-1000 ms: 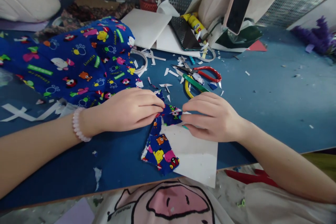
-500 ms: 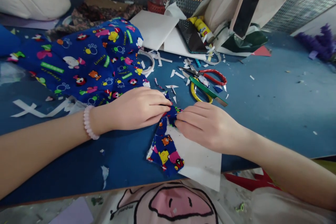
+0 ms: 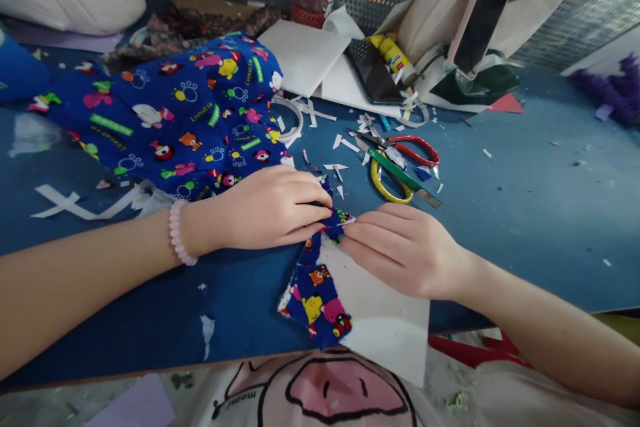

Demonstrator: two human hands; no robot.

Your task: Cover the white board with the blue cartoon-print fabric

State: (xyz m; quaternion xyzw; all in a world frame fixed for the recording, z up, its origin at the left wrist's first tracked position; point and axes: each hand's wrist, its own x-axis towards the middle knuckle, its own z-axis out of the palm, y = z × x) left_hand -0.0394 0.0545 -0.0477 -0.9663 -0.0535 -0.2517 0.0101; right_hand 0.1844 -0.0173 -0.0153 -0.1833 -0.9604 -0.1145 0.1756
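A small blue patterned fabric piece lies over a white sheet at the table's front edge. My left hand, with a pink bead bracelet at its wrist, presses closed fingers on the upper part of this piece. Opposite it, my right hand pinches the fabric's right edge, its fingertips partly hidden. The large blue patterned cloth spreads behind my left hand. Red-handled scissors, yellow-handled scissors and a green cutter lie just beyond my right hand.
A tape roll and paper scraps lie mid-table. White boards, a dark phone and a yellow glue tube sit farther back. Another phone stands upright at the back right, before a pale bag.
The view has shifted slightly, so the table items appear farther right. Both hands keep hold of the fabric piece, and the white sheet's lower edge sits a little lower.
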